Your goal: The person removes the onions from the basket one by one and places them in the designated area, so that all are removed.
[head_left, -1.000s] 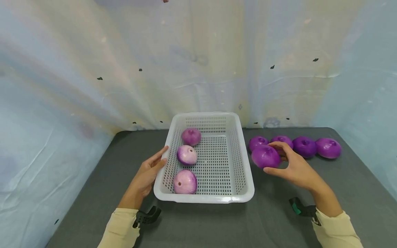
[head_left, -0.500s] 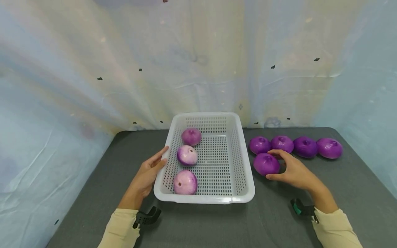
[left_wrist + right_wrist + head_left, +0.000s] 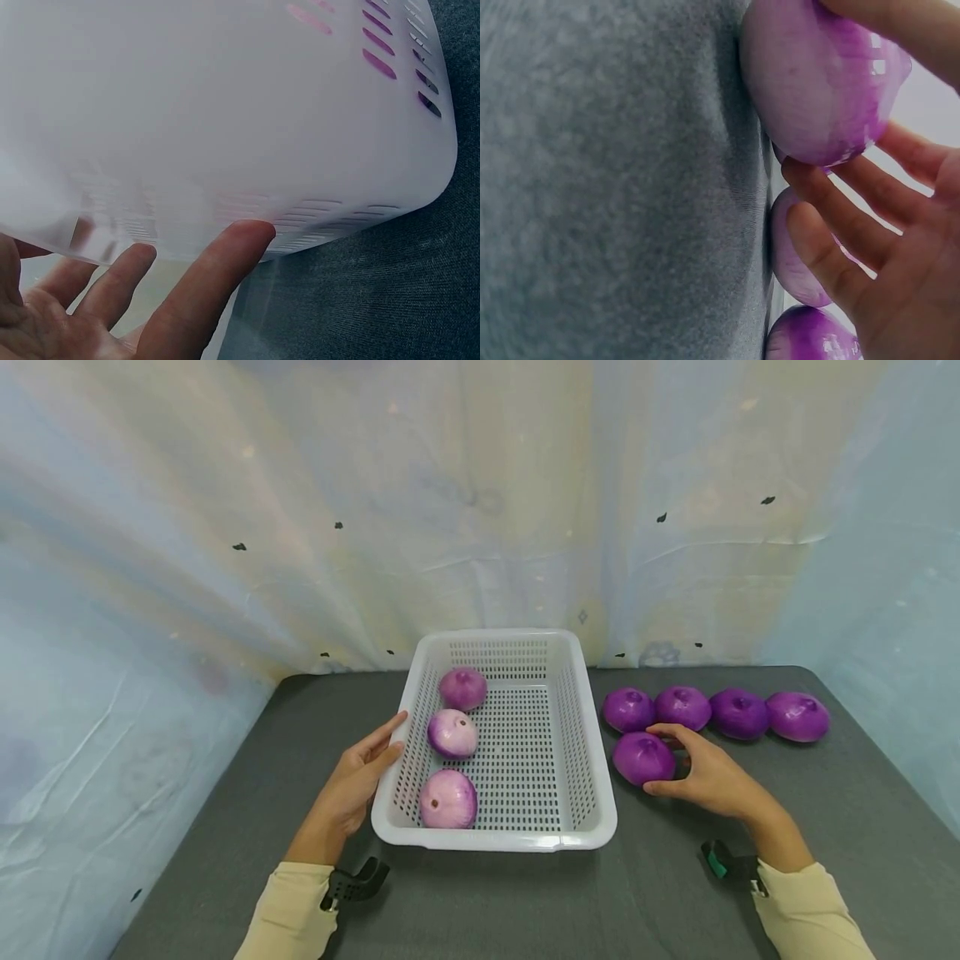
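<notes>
A white plastic basket (image 3: 495,841) with slotted walls holds three purple-and-white onions, among them a pale one (image 3: 448,799) at the near left. My left hand (image 3: 360,781) touches the basket's left side from outside; its fairly straight fingers (image 3: 206,289) lie along the wall in the left wrist view. Right of the basket, my right hand (image 3: 708,775) holds a purple onion (image 3: 643,758) between thumb and fingers. In the right wrist view that onion (image 3: 817,82) sits down at the grey cloth, the thumb on one side and fingertips on the other.
Behind the held onion, several purple onions stand in a row, from one beside the basket (image 3: 628,710) to one at the far right (image 3: 797,717). A grey cloth (image 3: 525,902) covers the table. A pale patterned curtain (image 3: 480,510) hangs along the back edge.
My right hand has lowered the purple onion toward me, down onto the cloth in front of the row. Over the last half second it stays there. The left hand and basket have not moved.
</notes>
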A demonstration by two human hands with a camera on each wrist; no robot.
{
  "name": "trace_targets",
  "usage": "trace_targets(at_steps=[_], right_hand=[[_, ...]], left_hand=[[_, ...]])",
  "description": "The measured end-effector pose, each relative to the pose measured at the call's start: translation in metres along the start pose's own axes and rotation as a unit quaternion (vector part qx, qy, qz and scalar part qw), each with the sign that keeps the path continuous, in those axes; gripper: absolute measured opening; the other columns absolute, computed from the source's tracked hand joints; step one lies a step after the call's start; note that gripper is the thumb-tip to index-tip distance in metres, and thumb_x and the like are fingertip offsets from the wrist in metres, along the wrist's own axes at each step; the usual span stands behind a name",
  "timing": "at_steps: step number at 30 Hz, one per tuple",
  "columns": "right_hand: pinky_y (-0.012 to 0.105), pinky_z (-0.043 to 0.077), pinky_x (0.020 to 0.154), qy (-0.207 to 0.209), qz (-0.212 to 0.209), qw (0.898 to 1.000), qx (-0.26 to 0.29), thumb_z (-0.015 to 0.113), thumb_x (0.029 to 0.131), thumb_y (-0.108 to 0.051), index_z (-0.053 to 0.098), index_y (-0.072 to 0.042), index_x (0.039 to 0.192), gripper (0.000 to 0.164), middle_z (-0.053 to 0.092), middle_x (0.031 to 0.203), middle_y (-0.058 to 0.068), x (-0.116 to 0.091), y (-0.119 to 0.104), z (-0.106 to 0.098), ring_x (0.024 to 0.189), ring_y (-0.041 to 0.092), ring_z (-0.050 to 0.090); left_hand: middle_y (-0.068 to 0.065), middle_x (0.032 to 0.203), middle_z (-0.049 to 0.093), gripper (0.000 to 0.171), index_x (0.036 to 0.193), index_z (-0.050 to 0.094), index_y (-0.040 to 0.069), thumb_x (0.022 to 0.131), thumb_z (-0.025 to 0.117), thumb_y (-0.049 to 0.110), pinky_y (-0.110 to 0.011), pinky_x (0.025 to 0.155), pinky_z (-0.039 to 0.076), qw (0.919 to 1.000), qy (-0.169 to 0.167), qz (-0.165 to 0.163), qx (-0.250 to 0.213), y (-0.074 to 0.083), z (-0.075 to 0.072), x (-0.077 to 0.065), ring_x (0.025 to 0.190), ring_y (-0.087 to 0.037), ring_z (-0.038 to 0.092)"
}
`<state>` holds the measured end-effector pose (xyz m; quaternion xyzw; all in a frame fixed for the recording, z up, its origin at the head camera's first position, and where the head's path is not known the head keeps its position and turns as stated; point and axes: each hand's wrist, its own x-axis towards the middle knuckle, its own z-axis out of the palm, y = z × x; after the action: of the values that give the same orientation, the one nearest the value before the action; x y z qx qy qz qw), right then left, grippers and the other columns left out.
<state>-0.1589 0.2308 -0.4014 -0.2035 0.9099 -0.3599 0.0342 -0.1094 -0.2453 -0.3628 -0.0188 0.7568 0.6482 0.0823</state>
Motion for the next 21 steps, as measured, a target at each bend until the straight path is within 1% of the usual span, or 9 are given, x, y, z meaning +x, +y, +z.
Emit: trace_targets(at_steps=[3,10,21], right_hand=[[0.062,0.046,0.097,0.002,0.001,1.000,0.000,0.085,0.079,-0.035,0.045,-0.002,0.141,0.081,0.051,0.139,0.024,-0.0001,0.0009,0.0003,0.122,0.043,0.053],[0.062,0.046,0.096,0.004,-0.006,1.000,0.001,0.085,0.079,-0.034,0.045,-0.002,0.141,0.081,0.051,0.139,0.024,-0.0004,0.0003,0.0009,0.122,0.043,0.054],[0.062,0.047,0.096,0.004,-0.004,1.000,-0.003,0.085,0.079,-0.036,0.045,-0.003,0.142,0.082,0.049,0.141,0.024,0.0001,0.0008,0.0010,0.122,0.043,0.053]], left_hand=[[-0.006,0.160,0.037,0.055,0.156,0.033,0.028,0.105,0.052,0.030,-0.031,0.092,0.051,1.0000,0.000,0.001,0.000,0.0001,-0.0001,0.0001,0.135,-0.030,0.049],[-0.003,0.159,0.038,0.054,0.155,0.035,0.030,0.104,0.052,0.030,-0.029,0.092,0.051,0.9999,0.004,-0.008,-0.012,-0.0020,-0.0007,0.0016,0.133,-0.024,0.050],[-0.004,0.160,0.037,0.055,0.156,0.034,0.029,0.104,0.053,0.030,-0.032,0.095,0.050,0.9999,0.000,-0.006,-0.012,-0.0020,-0.0009,0.0024,0.137,-0.029,0.047]])
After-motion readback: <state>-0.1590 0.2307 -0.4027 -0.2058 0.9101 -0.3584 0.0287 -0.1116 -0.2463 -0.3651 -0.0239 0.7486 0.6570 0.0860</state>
